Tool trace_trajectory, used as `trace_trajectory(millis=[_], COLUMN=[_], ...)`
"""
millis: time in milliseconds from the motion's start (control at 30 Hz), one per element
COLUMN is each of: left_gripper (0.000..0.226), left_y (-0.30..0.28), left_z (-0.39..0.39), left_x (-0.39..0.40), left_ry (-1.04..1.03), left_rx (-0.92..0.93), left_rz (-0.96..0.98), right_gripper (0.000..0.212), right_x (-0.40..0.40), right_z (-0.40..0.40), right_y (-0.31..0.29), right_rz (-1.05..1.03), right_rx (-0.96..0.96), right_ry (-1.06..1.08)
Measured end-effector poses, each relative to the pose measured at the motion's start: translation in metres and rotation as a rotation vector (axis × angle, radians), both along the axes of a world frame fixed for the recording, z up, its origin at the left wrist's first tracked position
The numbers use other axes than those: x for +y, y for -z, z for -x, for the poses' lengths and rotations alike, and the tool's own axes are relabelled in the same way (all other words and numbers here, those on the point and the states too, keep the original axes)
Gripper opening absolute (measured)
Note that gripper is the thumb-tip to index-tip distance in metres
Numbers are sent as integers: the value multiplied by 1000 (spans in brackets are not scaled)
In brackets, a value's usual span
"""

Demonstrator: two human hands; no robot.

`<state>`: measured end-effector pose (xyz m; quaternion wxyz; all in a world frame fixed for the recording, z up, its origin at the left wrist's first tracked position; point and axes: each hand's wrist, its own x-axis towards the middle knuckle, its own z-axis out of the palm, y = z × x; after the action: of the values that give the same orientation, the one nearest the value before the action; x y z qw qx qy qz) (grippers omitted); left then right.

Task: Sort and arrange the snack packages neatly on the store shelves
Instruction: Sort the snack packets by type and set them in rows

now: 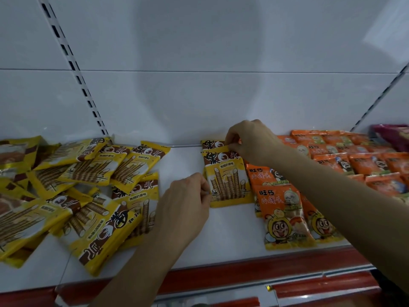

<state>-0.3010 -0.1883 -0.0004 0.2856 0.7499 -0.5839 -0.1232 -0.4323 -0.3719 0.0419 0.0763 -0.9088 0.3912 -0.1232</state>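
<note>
A yellow wafer-roll snack package (228, 180) lies flat on the white shelf (221, 231), overlapping another of the same kind (212, 144) behind it. My left hand (186, 200) pinches the front package's lower left edge. My right hand (250, 142) pinches its top edge near the back wall. A loose heap of the same yellow packages (93, 185) covers the shelf's left part.
Orange snack packages (281, 209) lie in rows right of the yellow one and run to the back right (365, 156). A purple package (394, 136) sits at the far right. The shelf has a red front rail (243, 275) and a white back panel.
</note>
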Motion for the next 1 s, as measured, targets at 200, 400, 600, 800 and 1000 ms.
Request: trace_trajectory(millis=[200, 400, 600, 800, 1000], left_gripper=[11, 8, 5, 5, 23], left_y=[-15, -26, -14, -22, -25], left_z=[-21, -82, -95, -99, -91], left_x=[13, 39, 53, 57, 43], left_ry=[-11, -105, -31, -39, -74], left_rx=[-84, -76, -38, 40, 326], left_rz=[98, 99, 77, 328, 316], right_gripper=[16, 25, 27, 7, 25], right_x=[14, 69, 84, 80, 88], right_z=[-8, -70, -139, -108, -52], right_y=[-1, -1, 14, -5, -36], right_rz=[52, -256, -442, -330, -584], right_rx=[-38, -177, -304, -745, -898], right_ry=[23, -73, 34, 180, 106])
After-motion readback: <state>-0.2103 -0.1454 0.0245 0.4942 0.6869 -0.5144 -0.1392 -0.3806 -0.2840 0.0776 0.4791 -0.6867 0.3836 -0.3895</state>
